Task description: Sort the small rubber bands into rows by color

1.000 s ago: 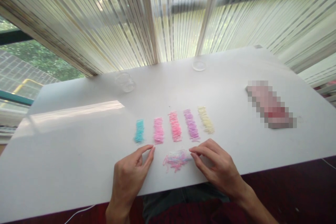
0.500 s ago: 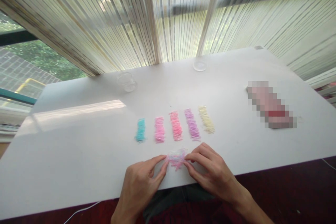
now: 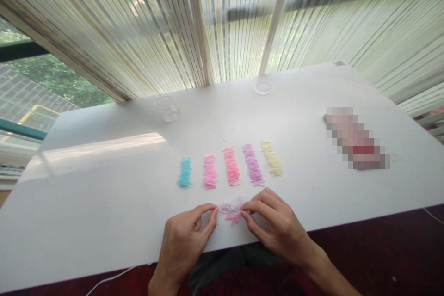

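A small loose heap of thin pink, lilac and pale blue strips lies near the front edge of the white table. At its left side, my left hand pinches thumb and forefinger together, with a thin pale strip at the tips. My right hand has its thumb and forefinger closed at the heap's right edge; what sits between them is too small to name. Beyond the heap lie sorted rows of similar strips: blue, light pink, coral pink, purple and yellow.
Toward the back of the white table stand clear round containers at left and a clear round dish near the curtain. A pixelated pink, flat-looking object lies at right. A white cable hangs below the front edge.
My left hand has drawn slightly left, its fingertips now a little apart from the heap. My right fingertips have shifted slightly left over the heap's edge. The rows look the same.
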A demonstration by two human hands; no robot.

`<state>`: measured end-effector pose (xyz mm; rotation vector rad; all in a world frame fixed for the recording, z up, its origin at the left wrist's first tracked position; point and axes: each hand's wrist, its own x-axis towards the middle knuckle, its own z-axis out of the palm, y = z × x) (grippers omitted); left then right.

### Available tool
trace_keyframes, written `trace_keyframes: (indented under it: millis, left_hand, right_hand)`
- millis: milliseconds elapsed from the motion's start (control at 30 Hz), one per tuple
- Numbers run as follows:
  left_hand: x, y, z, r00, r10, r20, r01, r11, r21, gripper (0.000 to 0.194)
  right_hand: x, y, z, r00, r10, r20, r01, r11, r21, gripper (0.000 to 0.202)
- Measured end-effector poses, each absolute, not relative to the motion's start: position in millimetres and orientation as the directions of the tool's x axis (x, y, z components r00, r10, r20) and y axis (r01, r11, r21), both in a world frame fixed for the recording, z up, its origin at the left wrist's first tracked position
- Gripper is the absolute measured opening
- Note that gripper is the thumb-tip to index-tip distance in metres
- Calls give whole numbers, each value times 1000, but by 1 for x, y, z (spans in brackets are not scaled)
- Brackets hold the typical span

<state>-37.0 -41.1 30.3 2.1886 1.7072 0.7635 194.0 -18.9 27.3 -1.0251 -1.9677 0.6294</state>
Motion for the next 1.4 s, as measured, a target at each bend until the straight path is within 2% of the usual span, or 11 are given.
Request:
trace_keyframes:
  millis: [367,500,667,967,1400]
  left_hand:
    - [-30,-40,42,267,921,284,705,-387,594,10]
    - [-30,-38,43,274,908,317,666,-417,618,9]
    - [-29,-35,40,300,924,235,598,-375,709,9]
    - [-32,-33,36,211,951,224,607,-307,733,8]
    - [-36,-27,40,114,952,284,645,-288,708,6]
  right_hand:
    - [178,-14,29,-416,825,382,359,535,-765,11]
    - [178,-13,29,-411,829,380,346,527,-776,10]
    - [178,-13,29,-393,843,367,342,504,-793,8]
    - [183,-12,27,-316,888,335,337,435,-835,10]
    - [196,-9,26,-265,902,340,374,421,-826,15]
